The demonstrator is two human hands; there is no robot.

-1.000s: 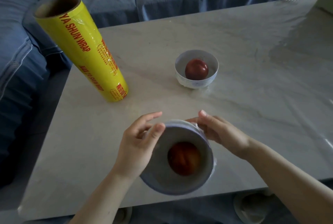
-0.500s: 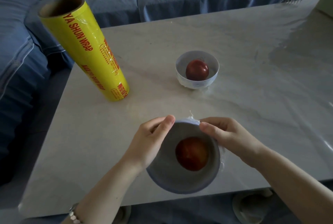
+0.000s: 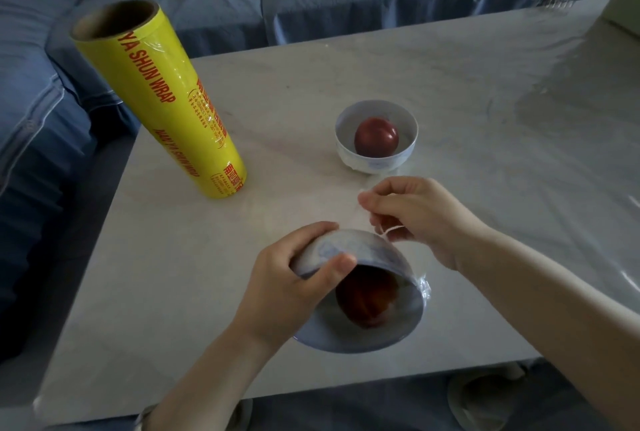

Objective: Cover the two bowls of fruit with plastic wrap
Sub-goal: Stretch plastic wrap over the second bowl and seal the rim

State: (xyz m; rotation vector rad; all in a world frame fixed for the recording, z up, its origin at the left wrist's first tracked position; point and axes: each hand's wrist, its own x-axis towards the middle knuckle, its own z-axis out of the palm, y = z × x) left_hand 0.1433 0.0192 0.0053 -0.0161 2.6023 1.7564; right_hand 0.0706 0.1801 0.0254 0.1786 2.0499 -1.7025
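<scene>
Film [image 3: 390,230] twisted into a strand is pinched by the right hand [image 3: 419,219] above the near bowl [image 3: 360,247], which the left hand [image 3: 294,280] grips tilted (red fruit [image 3: 367,299] inside) by the near edge of the tabletop [image 3: 450,84]; the second bowl [image 3: 375,163] sits mid-tabletop, the yellow roll [image 3: 162,101] toward its left edge.

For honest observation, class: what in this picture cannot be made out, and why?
Head view throughout.
Base of the near bowl: faces away, behind its wall.
End of the wrap strand: hidden inside the right hand.
Film on the far bowl: too transparent to tell.
Small print on the wrap roll: too small.
Pale object, right edge: cut off.
</scene>
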